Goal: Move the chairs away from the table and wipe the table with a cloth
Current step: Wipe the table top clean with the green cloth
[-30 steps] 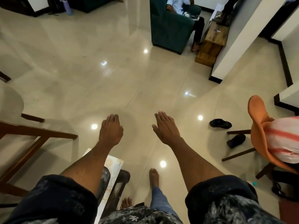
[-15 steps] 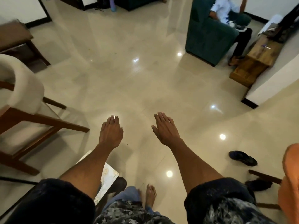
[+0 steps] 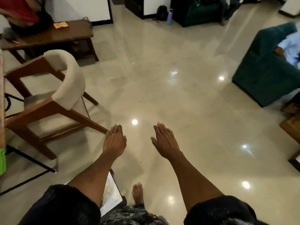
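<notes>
Reaching forward over the glossy floor point(image 3: 162, 98), both hands were stretched out palm-down with nothing in them: the left hand point(image 3: 114, 142) sat just left of centre, fingers straight and close together, and the right hand point(image 3: 164, 141) just right of centre, fingers straight with the thumb set slightly apart. Neither touched anything, though the left fingertips lay in line with the foot of a wooden chair leg, and contact there could not be told. That chair point(image 3: 48, 101), with its pale padded backrest and brown frame, stood on open floor at the left of the frame, and it appeared tilted, which may have been the wide lens. A patterned table corner point(image 3: 112, 190) showed at the bottom centre, mostly hidden under the left forearm, so this chair seemed already clear of it. No cloth was visible in either hand or anywhere in view, though a bright green object point(image 3: 2, 161) at the far left edge was too cropped to identify. By that reckoning the chair-moving part looked under way or partly done, other chairs being out of sight, while the wiping had not yet begun and a cloth was yet to be fetched.
</notes>
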Tool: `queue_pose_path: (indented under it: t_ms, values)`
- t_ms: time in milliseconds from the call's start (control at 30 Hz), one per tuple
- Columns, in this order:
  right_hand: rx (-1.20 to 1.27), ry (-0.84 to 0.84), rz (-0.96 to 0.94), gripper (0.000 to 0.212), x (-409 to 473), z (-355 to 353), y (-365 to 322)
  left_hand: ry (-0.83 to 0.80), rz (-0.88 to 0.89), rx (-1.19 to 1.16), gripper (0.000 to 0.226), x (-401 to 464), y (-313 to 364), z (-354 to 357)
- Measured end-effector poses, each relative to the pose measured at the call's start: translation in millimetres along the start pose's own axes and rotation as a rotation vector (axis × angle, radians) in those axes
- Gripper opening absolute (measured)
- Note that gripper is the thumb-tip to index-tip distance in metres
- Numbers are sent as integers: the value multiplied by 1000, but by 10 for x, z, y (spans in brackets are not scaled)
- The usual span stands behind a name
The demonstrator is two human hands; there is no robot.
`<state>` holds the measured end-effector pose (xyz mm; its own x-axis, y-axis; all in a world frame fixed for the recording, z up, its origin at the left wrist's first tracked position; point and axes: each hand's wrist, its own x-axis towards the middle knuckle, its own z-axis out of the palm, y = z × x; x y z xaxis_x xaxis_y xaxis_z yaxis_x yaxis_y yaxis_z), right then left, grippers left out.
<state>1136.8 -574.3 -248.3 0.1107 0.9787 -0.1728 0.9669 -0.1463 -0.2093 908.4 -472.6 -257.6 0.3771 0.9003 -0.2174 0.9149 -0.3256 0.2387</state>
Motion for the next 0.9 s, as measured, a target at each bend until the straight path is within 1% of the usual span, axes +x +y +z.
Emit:
queue_pose_path:
  t_ms: [133, 300, 467, 533, 633, 700, 767, 867, 900]
  values:
    - [-1, -11, -81, 92, 587, -202, -169, 21, -83, -54, 52, 273, -253, -188]
    - [-40, -45, -231, 84, 1204, -276, -428, 66, -236, -95, 59, 439, -540, -371]
    - [-70, -76, -377, 74, 1890, -265, -705, 62, -400, -149, 64, 662, -930, -407]
    - [-92, -97, -433, 76, 2211, -277, -781, 84, -454, -159, 63, 802, -1058, -413]
    - [-107, -147, -526, 84, 2695, -307, -825, 99, -540, -198, 63, 1015, -1168, -452]
    - [-102, -143, -576, 85, 3055, -346, -887, 132, -596, -193, 63, 1168, -1196, -502]
    - [-96, -147, -636, 80, 3308, -370, -994, 149, -647, -201, 62, 1257, -1234, -547]
    - [-142, -164, -765, 62, 3637, -307, -1223, 192, -754, -232, 63, 1293, -1335, -552]
    - [-135, -175, -790, 60, 3718, -280, -1299, 195, -778, -240, 63, 1284, -1351, -558]
